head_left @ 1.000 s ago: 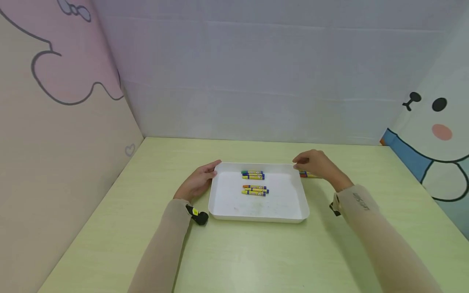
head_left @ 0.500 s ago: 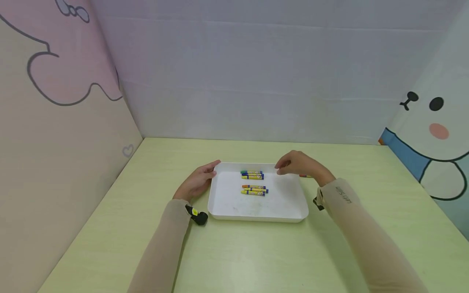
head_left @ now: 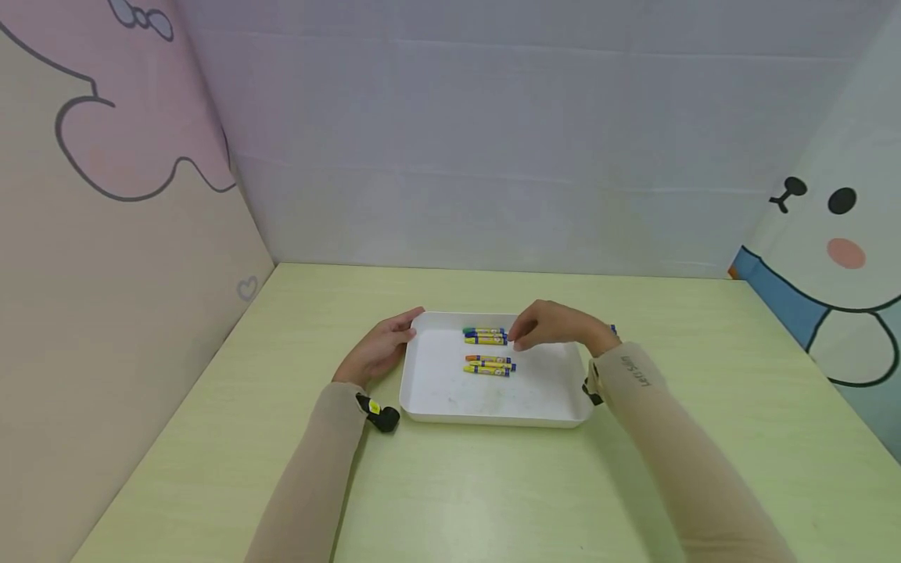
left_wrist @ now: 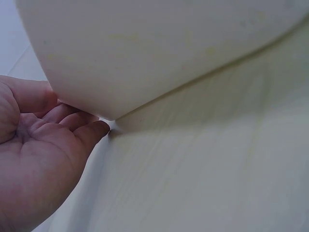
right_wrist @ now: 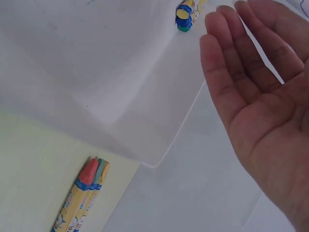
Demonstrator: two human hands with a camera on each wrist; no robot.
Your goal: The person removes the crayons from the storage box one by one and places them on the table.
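A shallow white tray (head_left: 486, 403) lies on the table and holds two side-by-side groups of crayons. The back crayons (head_left: 486, 341) have green, blue and yellow tips; the front crayons (head_left: 487, 371) have orange and yellow tips. My left hand (head_left: 376, 352) grips the tray's left back corner, thumb at the rim and fingers curled below, as the left wrist view shows. Over the tray, my right hand (head_left: 552, 324) has its fingertips at the right ends of the back crayons; whether they touch is unclear. No object shows in that hand (right_wrist: 260, 92).
Outside the tray's right side lie several more crayons (right_wrist: 79, 198) with red, green and orange tips, mostly hidden by the right hand in the head view. The pale table (head_left: 450, 493) is enclosed by a back wall (head_left: 450, 156) and side panels printed with cartoons.
My right hand has moved left and slightly toward me, from the tray's right back corner to the back crayons. The left hand, the tray and the crayons in it stay put.
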